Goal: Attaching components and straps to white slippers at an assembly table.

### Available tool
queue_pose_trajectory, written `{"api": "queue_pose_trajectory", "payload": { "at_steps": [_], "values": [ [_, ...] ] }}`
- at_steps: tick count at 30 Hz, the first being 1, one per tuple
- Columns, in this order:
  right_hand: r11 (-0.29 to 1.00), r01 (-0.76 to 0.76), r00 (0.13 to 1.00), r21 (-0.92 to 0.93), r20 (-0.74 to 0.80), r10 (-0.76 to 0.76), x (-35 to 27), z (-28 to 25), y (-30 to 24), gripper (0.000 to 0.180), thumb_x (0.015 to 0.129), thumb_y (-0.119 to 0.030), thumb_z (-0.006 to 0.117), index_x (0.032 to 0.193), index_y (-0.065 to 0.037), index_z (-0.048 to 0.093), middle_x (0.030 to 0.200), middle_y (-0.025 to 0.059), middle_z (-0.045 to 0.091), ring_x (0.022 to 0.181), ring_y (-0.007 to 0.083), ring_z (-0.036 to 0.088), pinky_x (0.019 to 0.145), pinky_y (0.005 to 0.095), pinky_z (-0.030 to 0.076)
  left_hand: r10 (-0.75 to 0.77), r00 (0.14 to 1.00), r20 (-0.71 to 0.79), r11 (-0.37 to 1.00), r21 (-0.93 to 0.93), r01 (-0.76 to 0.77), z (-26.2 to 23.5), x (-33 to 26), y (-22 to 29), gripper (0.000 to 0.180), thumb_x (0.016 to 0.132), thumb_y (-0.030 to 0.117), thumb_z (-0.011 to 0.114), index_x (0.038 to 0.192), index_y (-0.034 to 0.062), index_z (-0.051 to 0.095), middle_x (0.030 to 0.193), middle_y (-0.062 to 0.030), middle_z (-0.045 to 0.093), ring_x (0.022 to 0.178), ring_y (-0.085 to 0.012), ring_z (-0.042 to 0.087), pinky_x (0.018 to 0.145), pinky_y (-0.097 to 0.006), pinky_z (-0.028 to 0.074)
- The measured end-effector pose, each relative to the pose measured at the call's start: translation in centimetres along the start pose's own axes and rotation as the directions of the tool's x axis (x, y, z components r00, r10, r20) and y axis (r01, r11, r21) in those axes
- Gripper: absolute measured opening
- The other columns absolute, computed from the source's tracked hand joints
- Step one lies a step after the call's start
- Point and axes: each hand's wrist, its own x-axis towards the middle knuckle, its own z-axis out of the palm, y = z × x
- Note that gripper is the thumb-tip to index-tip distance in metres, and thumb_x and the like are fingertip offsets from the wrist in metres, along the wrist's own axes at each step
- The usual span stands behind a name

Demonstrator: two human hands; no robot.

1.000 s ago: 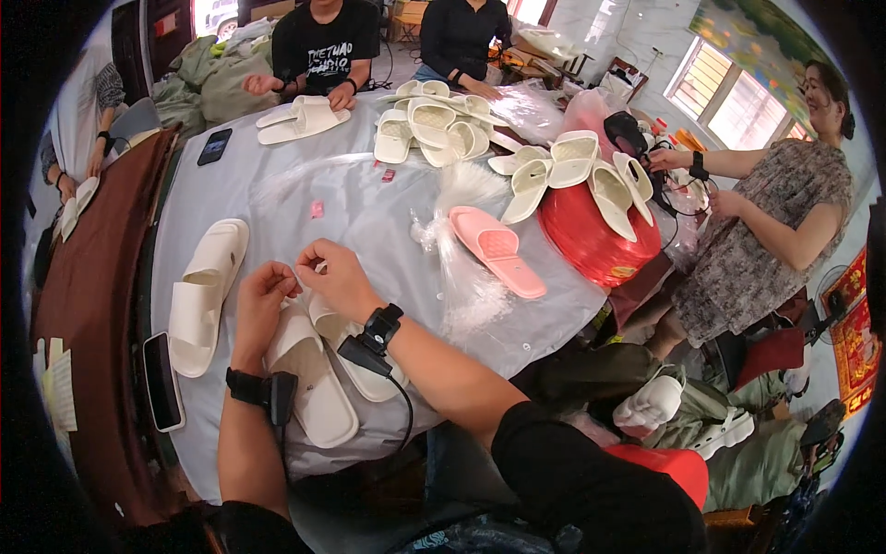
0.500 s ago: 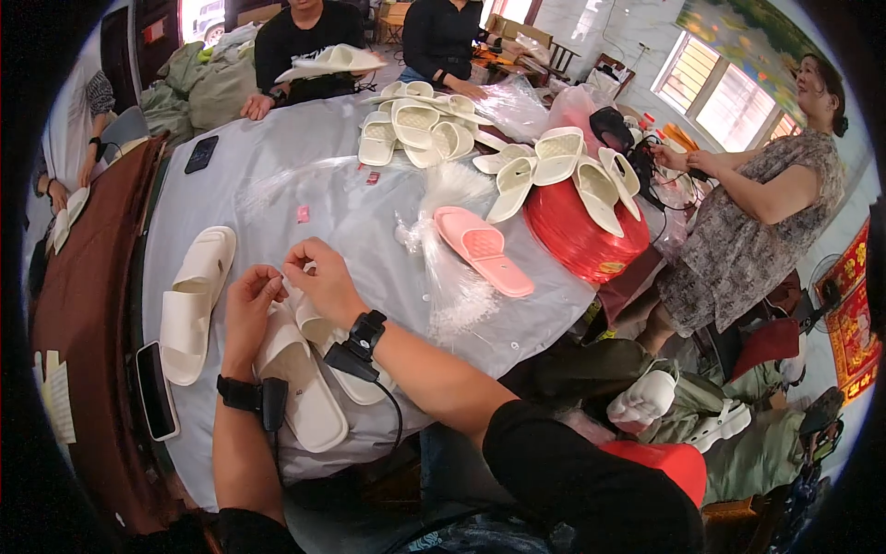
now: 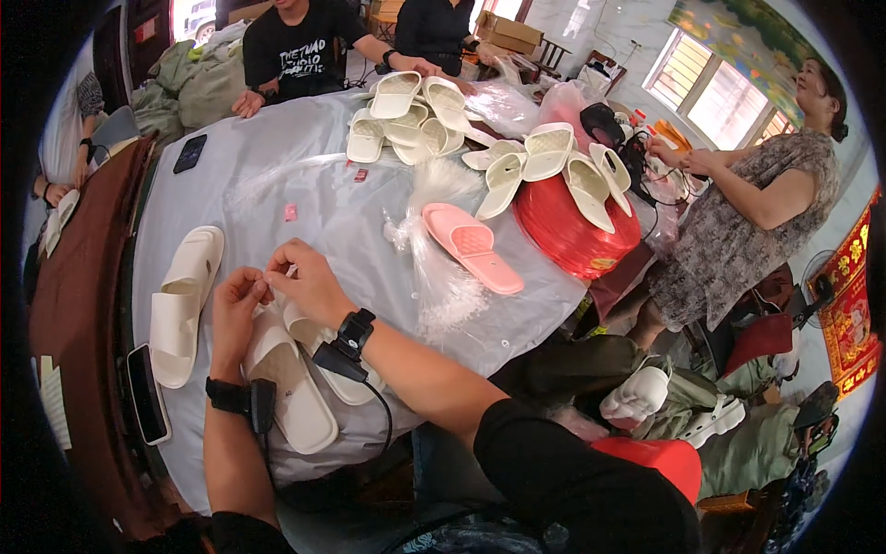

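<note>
Above a pair of white slippers, my left hand [image 3: 237, 312] is closed in a pinch, its thumb and fingertips pressed together. My right hand [image 3: 312, 284] pinches just beside it, and the fingertips of both nearly touch. Whatever they hold is too small to make out. Below them lie the left slipper [image 3: 305, 411] and the right slipper [image 3: 349, 386], side by side and partly covered by my hands and wrists. Another white pair of slippers [image 3: 175, 328] rests to the left. Right of my hands is a pink slipper [image 3: 466, 247], next to a bundle of thin clear plastic strands [image 3: 441, 263].
Several cream slippers [image 3: 399, 95] are heaped at the far side, others on a red plastic roll [image 3: 563, 231]. Phones lie at the left edge [image 3: 146, 392] and far left [image 3: 190, 154]. Across the table sits a person in black [image 3: 295, 51]; another person [image 3: 748, 212] stands at right.
My fingertips have come closer together over the slippers. Across the table, the person in black has put the slippers they held onto the heap, and their arm reaches toward it.
</note>
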Motion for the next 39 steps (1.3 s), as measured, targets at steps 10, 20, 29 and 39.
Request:
{"api": "queue_pose_trajectory", "payload": {
  "at_steps": [10, 20, 29, 39],
  "values": [
    [1.0, -0.005, 1.0, 0.004, 0.018, 0.005, 0.0, -0.1, 0.2, 0.013, 0.08, -0.01, 0.066, 0.081, 0.002, 0.059, 0.083, 0.011, 0.055, 0.073, 0.0207, 0.058, 0.068, 0.0314, 0.048, -0.004, 1.0, -0.001, 0.999, 0.035, 0.004, 0.0, -0.1, 0.3, 0.006, 0.09, 0.001, 0.056, 0.087, 0.0003, 0.06, 0.075, -0.0009, 0.059, 0.069, -0.0087, 0.053, 0.066, -0.023, 0.044],
    [1.0, -0.018, 0.998, 0.025, -0.063, 0.02, 0.2, -0.3, 0.6, 0.012, 0.08, -0.011, 0.066, 0.083, -0.001, 0.06, 0.085, 0.0076, 0.057, 0.079, 0.0178, 0.057, 0.072, 0.031, 0.045, -0.013, 1.0, -0.017, 0.998, 0.067, 0.014, 0.5, 0.0, 0.4, 0.013, 0.095, 0.012, 0.056, 0.092, 0.0011, 0.061, 0.077, -0.0012, 0.058, 0.072, -0.0104, 0.054, 0.068, -0.024, 0.043],
    [0.999, -0.019, 0.998, 0.037, -0.064, 0.021, 0.3, -0.1, 0.9, 0.012, 0.083, -0.011, 0.067, 0.086, -0.001, 0.061, 0.086, 0.0047, 0.058, 0.079, 0.0141, 0.056, 0.073, 0.0287, 0.044, -0.002, 0.998, -0.056, 0.999, 0.048, 0.005, 0.6, -0.1, 0.5, 0.007, 0.092, 0.005, 0.056, 0.089, 0.0008, 0.061, 0.074, -0.0003, 0.057, 0.069, -0.0087, 0.052, 0.065, -0.023, 0.042],
    [1.0, -0.013, 1.0, 0.027, -0.009, 0.013, 0.0, 0.0, 0.4, 0.014, 0.082, -0.011, 0.067, 0.087, 0.0, 0.061, 0.086, 0.0055, 0.058, 0.078, 0.0143, 0.058, 0.07, 0.0291, 0.048, 0.021, 1.0, -0.009, 0.998, 0.056, -0.021, 0.1, -0.2, 0.5, 0.006, 0.091, 0.004, 0.056, 0.088, 0.0008, 0.061, 0.074, 0.0001, 0.057, 0.069, -0.0084, 0.052, 0.065, -0.023, 0.042]
  ]
}}
